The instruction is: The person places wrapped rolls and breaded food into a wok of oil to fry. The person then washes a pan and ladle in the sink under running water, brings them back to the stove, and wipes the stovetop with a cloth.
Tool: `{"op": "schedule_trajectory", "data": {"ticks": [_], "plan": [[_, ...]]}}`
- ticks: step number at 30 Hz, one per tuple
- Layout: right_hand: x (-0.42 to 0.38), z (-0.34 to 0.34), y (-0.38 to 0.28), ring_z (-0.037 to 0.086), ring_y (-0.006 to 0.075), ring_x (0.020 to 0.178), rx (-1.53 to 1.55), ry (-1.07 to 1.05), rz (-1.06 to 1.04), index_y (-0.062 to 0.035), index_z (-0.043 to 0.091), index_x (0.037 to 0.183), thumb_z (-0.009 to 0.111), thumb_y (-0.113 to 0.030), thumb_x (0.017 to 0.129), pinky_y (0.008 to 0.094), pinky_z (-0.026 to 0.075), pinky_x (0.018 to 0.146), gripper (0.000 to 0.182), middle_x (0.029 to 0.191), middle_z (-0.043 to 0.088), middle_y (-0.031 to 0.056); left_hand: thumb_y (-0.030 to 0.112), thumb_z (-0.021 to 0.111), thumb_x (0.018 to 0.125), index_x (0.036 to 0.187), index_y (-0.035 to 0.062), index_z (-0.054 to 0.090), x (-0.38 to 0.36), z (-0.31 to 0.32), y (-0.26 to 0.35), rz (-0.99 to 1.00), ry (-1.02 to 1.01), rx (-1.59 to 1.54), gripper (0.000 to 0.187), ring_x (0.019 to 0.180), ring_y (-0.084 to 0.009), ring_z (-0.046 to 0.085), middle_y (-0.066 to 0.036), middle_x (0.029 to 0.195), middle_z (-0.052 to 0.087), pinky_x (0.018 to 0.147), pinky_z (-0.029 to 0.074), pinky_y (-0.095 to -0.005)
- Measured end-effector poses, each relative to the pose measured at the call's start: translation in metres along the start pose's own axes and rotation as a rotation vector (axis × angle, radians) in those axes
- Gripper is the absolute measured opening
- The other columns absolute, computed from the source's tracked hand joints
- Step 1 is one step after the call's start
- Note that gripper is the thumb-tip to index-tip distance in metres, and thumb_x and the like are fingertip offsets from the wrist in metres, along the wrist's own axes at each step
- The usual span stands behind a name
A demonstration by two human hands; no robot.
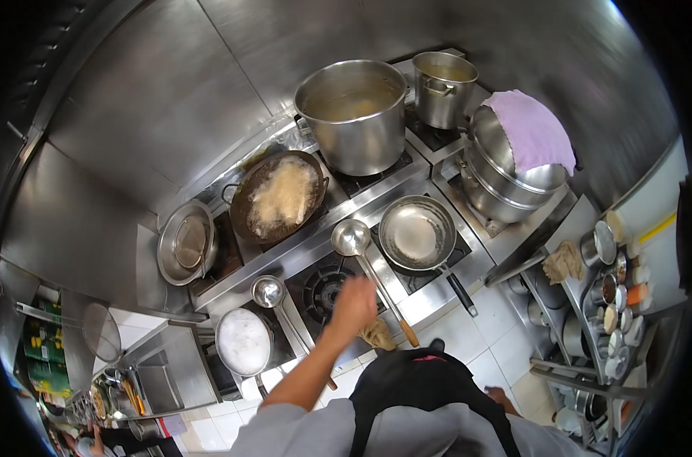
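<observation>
My left hand is over the front of the stove, its fingers curled closed and slightly smeared; I cannot tell what, if anything, is in them. Just right of it, a ladle with a wooden-ended handle slants toward me. A crumpled tan cloth lies below the hand. The bare burner sits behind it. A second ladle rests to the left, its handle running beside my forearm. At my right hip hangs my right hand, partly hidden by my clothes, fingers not showing.
A dark wok holds bubbling oil and pale food. Behind stand a big stockpot, a smaller pot and a steamer under a purple cloth. A frying pan and a foamy pan flank the burner.
</observation>
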State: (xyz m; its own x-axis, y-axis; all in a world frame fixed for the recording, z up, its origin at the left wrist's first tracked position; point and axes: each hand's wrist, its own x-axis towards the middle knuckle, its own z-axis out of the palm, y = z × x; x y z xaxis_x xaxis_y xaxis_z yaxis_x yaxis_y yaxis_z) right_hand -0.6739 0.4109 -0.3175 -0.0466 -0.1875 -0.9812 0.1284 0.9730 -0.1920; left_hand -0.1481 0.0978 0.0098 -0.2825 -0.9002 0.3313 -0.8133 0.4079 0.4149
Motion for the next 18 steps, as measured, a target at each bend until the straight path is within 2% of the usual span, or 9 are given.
{"op": "schedule_trajectory", "data": {"ticks": [2,6,7,9,10,12,13,15,18], "plan": [[0.002,-0.012,0.011,0.063,0.0213,0.079,-0.052,0.012,0.091,-0.0092,0.058,0.103,0.060,-0.031,0.091,0.0396,0.053,0.066,0.025,0.094,0.064,0.0081,0.015,0.057,0.084,0.098,0.0103,0.067,-0.082,0.032,0.008,-0.365,-0.146,-0.138,0.017,0.088,-0.0372,0.063,-0.018,0.096,0.065,0.080,0.051,-0.0474],[0.002,-0.009,-0.005,0.062,0.0224,0.077,-0.160,0.032,0.155,-0.0102,0.058,0.102,0.060,-0.031,0.091,0.0412,0.052,0.066,0.023,0.091,0.063,0.0072,0.026,0.065,0.083,0.116,0.0016,0.058,-0.245,0.084,-0.039,-0.880,-0.119,0.245,0.041,0.107,-0.0369,0.058,-0.022,0.117,0.059,0.089,0.050,-0.0457],[0.005,-0.007,-0.013,0.061,0.0227,0.077,-0.183,0.032,0.155,-0.0105,0.058,0.101,0.061,-0.031,0.091,0.0416,0.052,0.066,0.023,0.090,0.063,0.0070,0.025,0.066,0.084,0.123,-0.0025,0.050,-0.261,0.084,-0.046,-1.125,-0.247,0.268,0.051,0.115,-0.0393,0.053,-0.024,0.124,0.053,0.092,0.049,-0.0459],[0.010,0.000,-0.041,0.061,0.0232,0.076,-0.230,0.029,0.124,-0.0110,0.058,0.101,0.061,-0.031,0.092,0.0424,0.052,0.066,0.022,0.088,0.062,0.0066,0.029,0.068,0.083,0.126,-0.0024,0.047,-0.291,0.097,-0.067,-1.355,-0.316,0.247,0.057,0.115,-0.0403,0.053,-0.024,0.117,0.057,0.093,0.049,-0.0459],[0.014,0.004,-0.057,0.061,0.0235,0.075,-0.254,0.030,0.099,-0.0112,0.058,0.100,0.061,-0.031,0.092,0.0428,0.052,0.065,0.022,0.087,0.061,0.0064,0.029,0.068,0.083,0.126,-0.0024,0.047,-0.304,0.106,-0.081,-1.365,-0.312,0.248,0.057,0.115,-0.0403,0.053,-0.024,0.117,0.057,0.093,0.049,-0.0459],[0.014,0.018,-0.099,0.060,0.0241,0.074,-0.306,0.029,-0.005,-0.0117,0.058,0.100,0.061,-0.032,0.092,0.0436,0.052,0.065,0.022,0.085,0.061,0.0060,0.029,0.071,0.080,0.119,-0.0050,0.050,-0.325,0.123,-0.102,-0.857,-0.678,0.480,0.056,0.107,-0.0388,0.058,-0.023,0.108,0.061,0.093,0.049,-0.0447],[0.000,0.033,-0.126,0.060,0.0240,0.082,-0.358,0.033,-0.083,-0.0110,0.057,0.104,0.060,-0.031,0.091,0.0436,0.052,0.070,0.024,0.092,0.061,0.0065,0.029,0.071,0.080,0.119,-0.0050,0.050,-0.326,0.129,-0.103,-0.864,-0.678,0.478,0.056,0.107,-0.0388,0.058,-0.023,0.108,0.061,0.093,0.049,-0.0447],[-0.008,0.051,-0.170,0.060,0.0222,0.082,-0.361,-0.042,-0.205,-0.0107,0.056,0.105,0.060,-0.030,0.091,0.0420,0.051,0.071,0.024,0.096,0.062,0.0069,0.020,0.071,0.077,0.103,-0.0046,0.056,-0.315,0.140,-0.107,-1.386,0.058,-0.058,0.039,0.090,-0.0356,0.063,-0.021,0.101,0.063,0.087,0.052,-0.0461],[-0.038,0.085,-0.216,0.060,0.0205,0.082,-0.372,-0.074,-0.284,-0.0114,0.056,0.107,0.058,-0.026,0.090,0.0388,0.051,0.072,0.022,0.097,0.062,0.0065,0.010,0.064,0.076,0.095,-0.0019,0.055,-0.320,0.153,-0.136,-1.393,-0.159,-0.303,0.024,0.077,-0.0295,0.063,-0.017,0.096,0.063,0.078,0.055,-0.0434]]}}
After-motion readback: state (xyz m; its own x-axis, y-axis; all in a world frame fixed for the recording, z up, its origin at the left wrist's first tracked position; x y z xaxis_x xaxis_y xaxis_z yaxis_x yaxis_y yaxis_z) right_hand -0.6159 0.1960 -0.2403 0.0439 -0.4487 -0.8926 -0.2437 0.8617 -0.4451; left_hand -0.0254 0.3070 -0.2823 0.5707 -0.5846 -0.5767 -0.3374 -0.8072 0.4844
